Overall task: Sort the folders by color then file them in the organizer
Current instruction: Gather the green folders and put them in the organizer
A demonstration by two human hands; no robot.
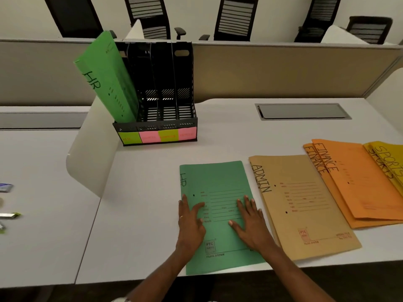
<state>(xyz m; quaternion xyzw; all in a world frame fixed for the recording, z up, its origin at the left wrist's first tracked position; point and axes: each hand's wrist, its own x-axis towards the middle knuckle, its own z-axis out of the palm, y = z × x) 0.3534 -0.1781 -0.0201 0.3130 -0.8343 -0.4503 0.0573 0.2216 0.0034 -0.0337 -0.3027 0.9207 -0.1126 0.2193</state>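
Observation:
A green folder marked HR (218,182) lies flat on the white desk near its front edge. My left hand (190,221) rests on its left edge and my right hand (248,219) lies flat on its right half, fingers straight. To its right lie a tan ADMIN folder (305,205), two orange FINANCE folders (353,184) and yellow SPORTS folders (390,160), overlapping. A black organizer (165,101) with several slots stands at the back left. Another green HR folder (106,79) leans in its leftmost slot.
Coloured sticky labels (158,136) line the organizer's front. A white curved divider (91,153) stands left of it. A recessed cable cover (303,111) sits at the back right. Small items (8,214) lie on the left desk. Office chairs stand beyond the partition.

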